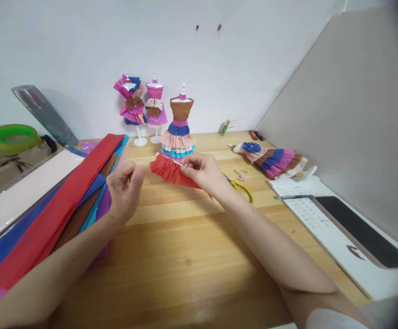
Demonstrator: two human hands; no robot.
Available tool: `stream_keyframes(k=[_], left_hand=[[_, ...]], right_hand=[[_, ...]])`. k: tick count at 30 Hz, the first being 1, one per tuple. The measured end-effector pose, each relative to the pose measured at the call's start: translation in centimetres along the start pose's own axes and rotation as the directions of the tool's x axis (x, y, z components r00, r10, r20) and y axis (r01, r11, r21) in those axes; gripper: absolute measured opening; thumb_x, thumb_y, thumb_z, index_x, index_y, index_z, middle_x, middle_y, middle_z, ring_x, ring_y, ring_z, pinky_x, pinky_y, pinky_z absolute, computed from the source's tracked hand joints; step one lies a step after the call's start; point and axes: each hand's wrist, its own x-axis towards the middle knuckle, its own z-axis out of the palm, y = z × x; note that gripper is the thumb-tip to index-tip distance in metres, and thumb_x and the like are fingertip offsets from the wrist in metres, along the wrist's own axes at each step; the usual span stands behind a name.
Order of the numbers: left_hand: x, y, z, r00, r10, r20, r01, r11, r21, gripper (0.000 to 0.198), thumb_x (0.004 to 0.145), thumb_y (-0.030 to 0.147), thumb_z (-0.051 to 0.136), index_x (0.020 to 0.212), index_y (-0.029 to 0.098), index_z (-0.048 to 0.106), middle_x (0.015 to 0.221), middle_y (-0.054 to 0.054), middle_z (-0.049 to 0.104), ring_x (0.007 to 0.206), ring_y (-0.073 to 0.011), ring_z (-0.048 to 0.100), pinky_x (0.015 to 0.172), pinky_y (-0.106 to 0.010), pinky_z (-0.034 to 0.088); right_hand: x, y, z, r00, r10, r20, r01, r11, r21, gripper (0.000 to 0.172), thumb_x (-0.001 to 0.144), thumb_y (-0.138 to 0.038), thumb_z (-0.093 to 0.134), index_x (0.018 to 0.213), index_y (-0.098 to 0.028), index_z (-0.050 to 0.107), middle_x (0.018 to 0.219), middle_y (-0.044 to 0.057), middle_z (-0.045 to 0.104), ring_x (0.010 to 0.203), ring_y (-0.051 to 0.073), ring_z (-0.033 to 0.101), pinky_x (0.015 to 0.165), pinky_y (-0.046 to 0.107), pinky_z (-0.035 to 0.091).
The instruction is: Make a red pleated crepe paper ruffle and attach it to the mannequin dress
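Observation:
My right hand (204, 172) pinches a gathered strip of red crepe paper (166, 170) along its upper edge, above the wooden table. One end of the strip hangs down behind the wrist. To the left, apart from the strip, my left hand (125, 189) is closed with thumb and fingers together; whatever it may hold is too small to see. Just behind the strip stands a small dress form (181, 110) in a brown top and a tiered ruffled skirt, its lower part hidden. Yellow-handled scissors (242, 188) lie partly behind my right forearm.
Folded crepe paper sheets (61, 205) are piled at left, beside green tape (13, 137) and a leaning bottle (46, 114). Two more dressed forms (133, 103) stand by the wall. On the right lie a ruffled paper dress (276, 160) and a white board (329, 237) with a dark phone-like slab.

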Motion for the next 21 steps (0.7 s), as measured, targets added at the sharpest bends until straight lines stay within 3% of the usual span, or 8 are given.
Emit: stream_keyframes(k=[3, 5, 7, 13, 17, 21], left_hand=[[1.2, 0.0, -0.5, 0.987, 0.153, 0.040, -0.158, 0.966, 0.206, 0.015, 0.085, 0.034, 0.060, 0.081, 0.020, 0.061, 0.082, -0.003, 0.065, 0.079, -0.0179, 0.059, 0.074, -0.032, 0.049], [1.9, -0.2, -0.5, 0.954, 0.254, 0.157, -0.286, 0.928, 0.238, 0.021, 0.086, 0.037, 0.060, 0.098, 0.020, 0.064, 0.103, -0.007, 0.069, 0.101, -0.0239, 0.061, 0.093, -0.041, 0.047], [2.2, -0.5, -0.5, 0.918, 0.275, 0.286, -0.337, 0.921, 0.194, 0.022, 0.089, 0.036, 0.055, 0.100, 0.021, 0.067, 0.104, -0.007, 0.071, 0.106, -0.0249, 0.062, 0.098, -0.043, 0.045], [1.9, -0.5, -0.3, 0.798, 0.152, 0.583, -0.240, 0.968, 0.076, 0.024, 0.088, 0.038, 0.058, 0.081, 0.020, 0.073, 0.075, -0.005, 0.070, 0.082, -0.0203, 0.063, 0.076, -0.033, 0.049], [1.5, 0.4, -0.3, 0.755, 0.044, 0.655, -0.145, 0.984, 0.101, 0.023, 0.085, 0.028, 0.062, 0.066, 0.018, 0.069, 0.062, -0.002, 0.065, 0.066, -0.0153, 0.059, 0.061, -0.025, 0.044], [1.3, 0.8, -0.1, 0.723, -0.004, 0.691, -0.101, 0.989, 0.112, 0.023, 0.085, 0.020, 0.058, 0.064, 0.016, 0.068, 0.060, -0.001, 0.064, 0.059, -0.0118, 0.057, 0.056, -0.022, 0.041]], right_hand=[[-0.4, -0.7, 0.0, 0.998, -0.034, 0.043, 0.038, 0.994, -0.099, 0.014, 0.071, -0.023, 0.054, 0.072, -0.015, 0.065, 0.058, -0.002, 0.051, 0.056, 0.012, 0.042, 0.055, 0.025, 0.030], [-0.8, -1.2, 0.1, 0.995, -0.048, 0.083, 0.060, 0.985, -0.160, 0.011, 0.072, -0.018, 0.054, 0.068, -0.015, 0.064, 0.058, -0.003, 0.051, 0.056, 0.011, 0.043, 0.056, 0.025, 0.030], [-1.1, -1.5, 0.2, 0.990, -0.055, 0.127, 0.082, 0.974, -0.213, 0.011, 0.072, -0.014, 0.053, 0.067, -0.015, 0.063, 0.057, -0.003, 0.050, 0.055, 0.011, 0.043, 0.055, 0.025, 0.029], [-1.9, -1.9, 0.6, 0.962, -0.110, 0.251, 0.184, 0.938, -0.295, 0.014, 0.076, -0.012, 0.053, 0.070, -0.016, 0.066, 0.057, -0.003, 0.050, 0.054, 0.010, 0.042, 0.053, 0.025, 0.026], [-2.3, -2.3, 0.7, 0.952, -0.105, 0.288, 0.204, 0.918, -0.341, 0.015, 0.075, -0.011, 0.054, 0.072, -0.016, 0.067, 0.060, -0.002, 0.057, 0.056, 0.011, 0.044, 0.055, 0.025, 0.028], [-2.5, -2.6, 0.8, 0.949, -0.091, 0.302, 0.205, 0.906, -0.370, 0.016, 0.073, -0.010, 0.053, 0.072, -0.016, 0.068, 0.063, 0.001, 0.061, 0.056, 0.012, 0.047, 0.055, 0.026, 0.027]])
